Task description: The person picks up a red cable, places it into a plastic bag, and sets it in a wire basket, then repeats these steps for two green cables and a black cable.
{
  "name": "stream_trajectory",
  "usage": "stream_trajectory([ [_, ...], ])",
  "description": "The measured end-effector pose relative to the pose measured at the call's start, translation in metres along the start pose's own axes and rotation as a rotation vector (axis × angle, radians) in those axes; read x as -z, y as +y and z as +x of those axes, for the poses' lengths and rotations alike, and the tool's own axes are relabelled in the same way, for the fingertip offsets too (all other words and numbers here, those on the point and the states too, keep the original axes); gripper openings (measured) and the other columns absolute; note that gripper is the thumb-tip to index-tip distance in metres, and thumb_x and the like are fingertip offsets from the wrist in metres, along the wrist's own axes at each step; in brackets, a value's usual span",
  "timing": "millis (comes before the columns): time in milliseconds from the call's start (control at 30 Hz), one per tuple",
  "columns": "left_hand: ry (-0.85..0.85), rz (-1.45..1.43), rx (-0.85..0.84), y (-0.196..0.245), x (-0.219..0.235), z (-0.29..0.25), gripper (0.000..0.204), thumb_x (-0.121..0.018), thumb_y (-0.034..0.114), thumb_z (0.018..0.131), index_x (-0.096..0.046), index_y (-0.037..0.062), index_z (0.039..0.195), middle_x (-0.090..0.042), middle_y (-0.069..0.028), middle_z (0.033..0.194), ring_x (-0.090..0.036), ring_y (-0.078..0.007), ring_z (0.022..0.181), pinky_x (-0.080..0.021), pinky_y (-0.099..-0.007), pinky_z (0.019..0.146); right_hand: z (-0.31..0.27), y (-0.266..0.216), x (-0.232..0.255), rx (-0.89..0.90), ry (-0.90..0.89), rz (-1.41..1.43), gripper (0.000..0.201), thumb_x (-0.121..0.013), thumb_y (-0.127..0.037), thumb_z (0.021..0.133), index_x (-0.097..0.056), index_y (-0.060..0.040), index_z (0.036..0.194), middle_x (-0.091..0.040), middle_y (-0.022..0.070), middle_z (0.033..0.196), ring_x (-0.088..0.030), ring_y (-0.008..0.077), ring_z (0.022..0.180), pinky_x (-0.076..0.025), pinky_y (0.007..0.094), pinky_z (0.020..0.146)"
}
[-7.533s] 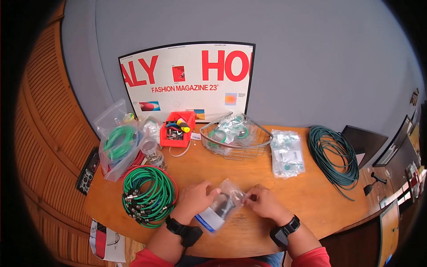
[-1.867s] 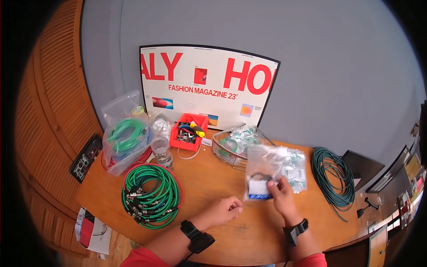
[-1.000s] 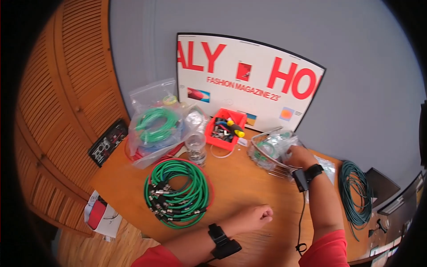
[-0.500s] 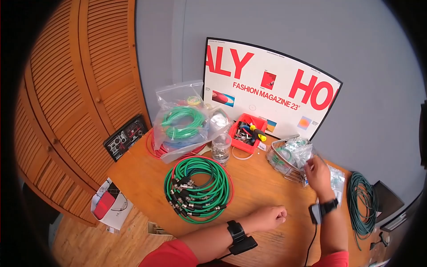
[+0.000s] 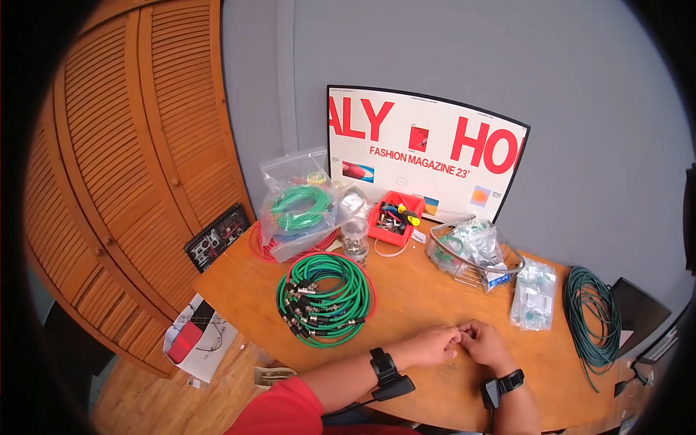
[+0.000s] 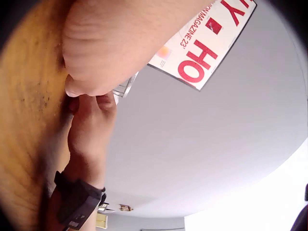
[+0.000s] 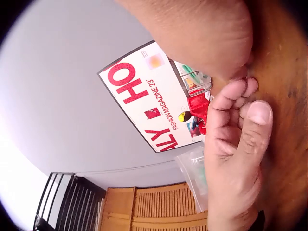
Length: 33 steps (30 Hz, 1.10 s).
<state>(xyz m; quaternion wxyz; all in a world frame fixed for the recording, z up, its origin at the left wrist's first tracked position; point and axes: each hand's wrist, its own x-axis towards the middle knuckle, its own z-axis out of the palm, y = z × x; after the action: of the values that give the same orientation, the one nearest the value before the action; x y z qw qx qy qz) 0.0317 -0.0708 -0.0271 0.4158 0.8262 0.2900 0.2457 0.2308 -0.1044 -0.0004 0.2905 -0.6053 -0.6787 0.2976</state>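
My left hand (image 5: pixel 435 346) and right hand (image 5: pixel 487 346) meet low over the front of the wooden table (image 5: pixel 428 388), fingertips against each other. In the right wrist view the left hand (image 7: pixel 236 159) has loosely curled fingers with the thumb lying along them, and nothing shows in its palm. The right hand (image 6: pixel 91 127), seen from the left wrist, reaches its fingertips to the left hand; its finger pads are partly hidden. Beyond the hands, a small clear bag with a blue-edged label (image 5: pixel 499 279) lies at the front of a wire basket (image 5: pixel 519 265) with other bagged parts.
Coiled green cables (image 5: pixel 362 290) lie left of the hands. Behind them are a large bag of green cable (image 5: pixel 299 210), a clear jar (image 5: pixel 355 243) and a red bin (image 5: pixel 388 235) of tools. Flat clear packets (image 5: pixel 533 297) and a dark green cable coil (image 5: pixel 591 319) lie right.
The right hand carried the blue-labelled bag from the table's front to the wire basket, let go, and came back to the left hand. The head view turned left.
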Motion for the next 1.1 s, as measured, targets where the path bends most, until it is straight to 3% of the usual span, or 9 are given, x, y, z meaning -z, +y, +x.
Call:
stream_trajectory([
  [167, -0.057, 0.239, -0.014, 0.040, 0.030, -0.024, 0.030, -0.067, 0.023, 0.094, -0.061, 0.0040, 0.116, -0.068, -0.0152, 0.104, -0.067, -0.0259, 0.092, -0.053, -0.0369, 0.081, -0.005, 0.002, -0.002, 0.093, 0.076, -0.101, 0.020, -0.072, -0.024, 0.088, -0.072, -0.0062, 0.097, -0.073, 0.0138, 0.086, -0.070, 0.0290, 0.076, -0.054, 0.0387, 0.069],
  [267, 0.224, 0.098, 0.117, 0.062, 0.093, -0.054, 0.020, -0.066, 0.023, 0.096, -0.069, 0.0045, 0.103, -0.070, -0.0082, 0.089, -0.067, -0.0170, 0.081, -0.053, -0.0323, 0.074, -0.009, -0.006, 0.005, 0.048, 0.014, -0.108, 0.020, -0.071, -0.025, 0.088, -0.072, -0.0068, 0.097, -0.073, 0.0139, 0.086, -0.070, 0.0301, 0.079, -0.055, 0.0397, 0.071],
  [400, 0.792, 0.156, 0.134, 0.014, 0.189, -0.103, 0.013, -0.067, 0.016, 0.093, -0.068, 0.0034, 0.095, -0.063, -0.0014, 0.074, -0.059, -0.0117, 0.068, -0.050, -0.0296, 0.065, -0.013, -0.004, 0.008, 0.041, -0.001, -0.088, 0.020, -0.070, -0.024, 0.088, -0.072, -0.0065, 0.096, -0.072, 0.0141, 0.085, -0.070, 0.0306, 0.079, -0.055, 0.0399, 0.071],
  [433, 0.862, 0.113, 0.293, 0.010, 0.208, -0.118, 0.014, -0.068, 0.016, 0.092, -0.068, 0.0021, 0.094, -0.062, -0.0016, 0.072, -0.057, -0.0100, 0.068, -0.049, -0.0285, 0.065, -0.012, -0.002, 0.007, 0.069, 0.011, -0.091, 0.020, -0.070, -0.025, 0.089, -0.071, -0.0065, 0.096, -0.072, 0.0141, 0.085, -0.070, 0.0304, 0.079, -0.055, 0.0398, 0.071],
  [500, 0.941, 0.584, 0.416, -0.012, 0.236, -0.144, 0.018, -0.069, 0.020, 0.089, -0.070, 0.0023, 0.089, -0.070, -0.0144, 0.079, -0.069, -0.0262, 0.074, -0.053, -0.0363, 0.069, -0.014, -0.002, 0.008, 0.095, 0.030, -0.092, 0.020, -0.070, -0.025, 0.089, -0.071, -0.0065, 0.096, -0.072, 0.0142, 0.085, -0.070, 0.0303, 0.079, -0.055, 0.0397, 0.071],
  [533, 0.950, 0.612, 0.539, -0.019, 0.243, -0.153, 0.024, -0.070, 0.027, 0.087, -0.070, 0.0030, 0.089, -0.071, -0.0217, 0.089, -0.071, -0.0366, 0.084, -0.054, -0.0431, 0.075, -0.014, -0.004, 0.009, 0.084, 0.021, -0.093, 0.020, -0.070, -0.025, 0.089, -0.071, -0.0065, 0.097, -0.072, 0.0139, 0.085, -0.070, 0.0300, 0.079, -0.055, 0.0394, 0.071],
  [667, 0.793, 0.765, 0.807, -0.048, 0.253, -0.175, 0.036, -0.068, 0.036, 0.085, -0.072, 0.0009, 0.090, -0.072, -0.0239, 0.088, -0.071, -0.0378, 0.088, -0.053, -0.0470, 0.081, -0.015, -0.006, 0.010, 0.072, 0.005, -0.079, 0.020, -0.070, -0.025, 0.089, -0.072, -0.0067, 0.098, -0.073, 0.0133, 0.086, -0.071, 0.0295, 0.079, -0.055, 0.0390, 0.072],
  [767, 0.732, 0.550, 0.776, -0.061, 0.259, -0.176, 0.038, -0.066, 0.035, 0.088, -0.071, -0.0025, 0.083, -0.070, -0.0174, 0.072, -0.070, -0.0305, 0.070, -0.054, -0.0409, 0.069, -0.013, -0.002, 0.007, 0.064, 0.013, -0.108, 0.020, -0.071, -0.025, 0.089, -0.072, -0.0068, 0.098, -0.073, 0.0129, 0.086, -0.071, 0.0293, 0.079, -0.055, 0.0389, 0.072],
  [1100, 0.805, 0.353, 0.683, -0.054, 0.265, -0.174, 0.028, -0.063, 0.023, 0.087, -0.068, -0.0047, 0.085, -0.069, -0.0161, 0.069, -0.067, -0.0225, 0.064, -0.052, -0.0356, 0.062, -0.011, 0.004, 0.006, 0.047, 0.011, -0.094, 0.020, -0.071, -0.025, 0.089, -0.072, -0.0079, 0.099, -0.073, 0.0128, 0.087, -0.071, 0.0300, 0.080, -0.055, 0.0392, 0.073],
])
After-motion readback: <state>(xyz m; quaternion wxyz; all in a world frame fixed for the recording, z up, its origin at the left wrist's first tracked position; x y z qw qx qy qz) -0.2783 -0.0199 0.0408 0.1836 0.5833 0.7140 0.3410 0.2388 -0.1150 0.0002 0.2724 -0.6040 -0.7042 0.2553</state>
